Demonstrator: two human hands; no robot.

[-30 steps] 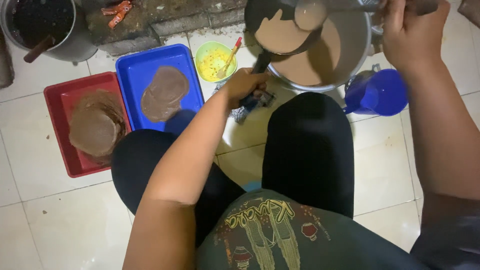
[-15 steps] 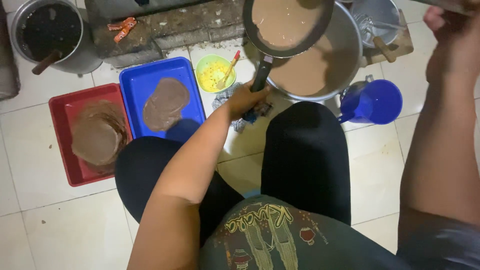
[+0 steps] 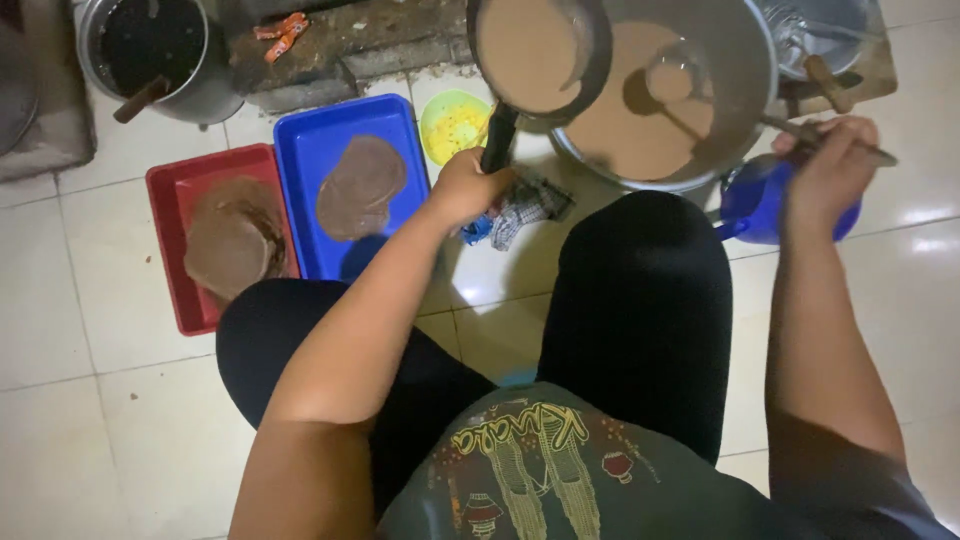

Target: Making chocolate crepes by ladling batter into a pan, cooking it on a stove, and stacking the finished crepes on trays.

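In the head view we see our left hand [image 3: 465, 185] clenched around the black handle of a small frying pan [image 3: 540, 55], which sits at the upper middle of the frame, coated with pale brown batter. The pan's long axis runs from our fist up and slightly right, so its bowl lies above the hand and overlaps the rim of the big metal pot [image 3: 745, 60] of batter at the upper right. Our right hand [image 3: 825, 165], at the right edge, grips the long handle of a ladle [image 3: 675, 75], whose cup rests in the batter, up and to the left of that hand. The ladle cup lies just right of the pan, nearer our right hand.
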